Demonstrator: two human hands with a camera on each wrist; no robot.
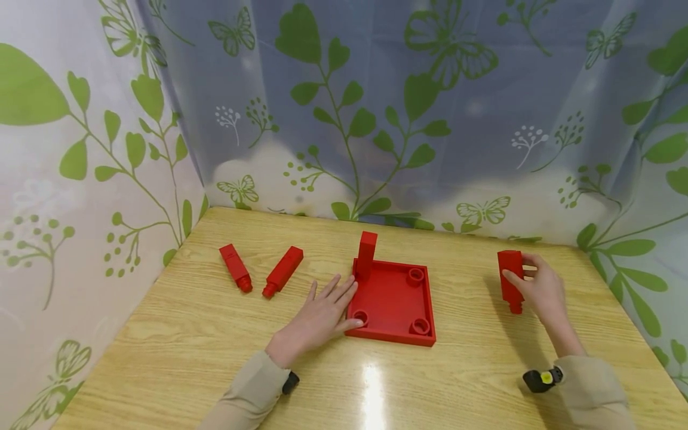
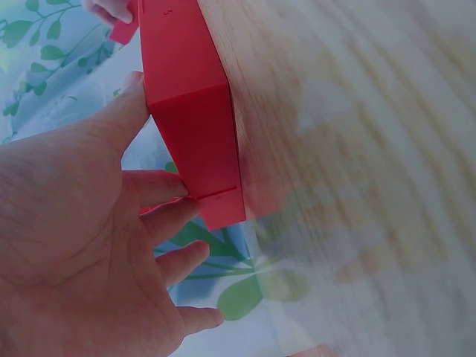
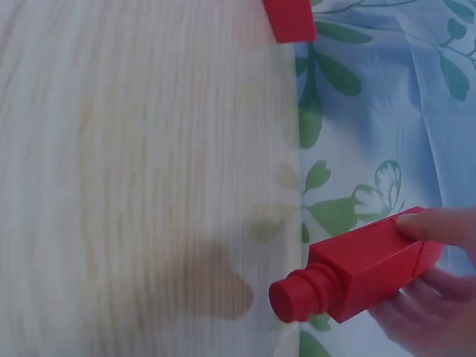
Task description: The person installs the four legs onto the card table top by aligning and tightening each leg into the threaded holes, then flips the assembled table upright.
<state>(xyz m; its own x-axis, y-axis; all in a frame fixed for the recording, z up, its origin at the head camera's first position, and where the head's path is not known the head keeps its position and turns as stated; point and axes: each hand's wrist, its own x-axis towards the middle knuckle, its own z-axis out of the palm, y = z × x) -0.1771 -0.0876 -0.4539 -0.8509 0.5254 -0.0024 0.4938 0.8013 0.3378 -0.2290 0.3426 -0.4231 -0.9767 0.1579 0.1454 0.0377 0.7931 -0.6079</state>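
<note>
A red square tray-like base (image 1: 392, 301) lies on the table, with round sockets at three corners and one red leg (image 1: 368, 254) standing upright at its far left corner. My left hand (image 1: 317, 316) rests along the base's left side, fingers extended and thumb at the near left corner. In the left wrist view the thumb and fingers touch the base's side wall (image 2: 197, 149). On the right, my right hand (image 1: 543, 286) pinches another red leg (image 1: 510, 278) above the table. Its round threaded end (image 3: 301, 294) points down, towards the table.
Two more red legs lie on the wooden table left of the base: one farther left (image 1: 235, 267) and one nearer my left hand (image 1: 283, 272). A patterned curtain (image 1: 344, 119) stands behind and at both sides of the table.
</note>
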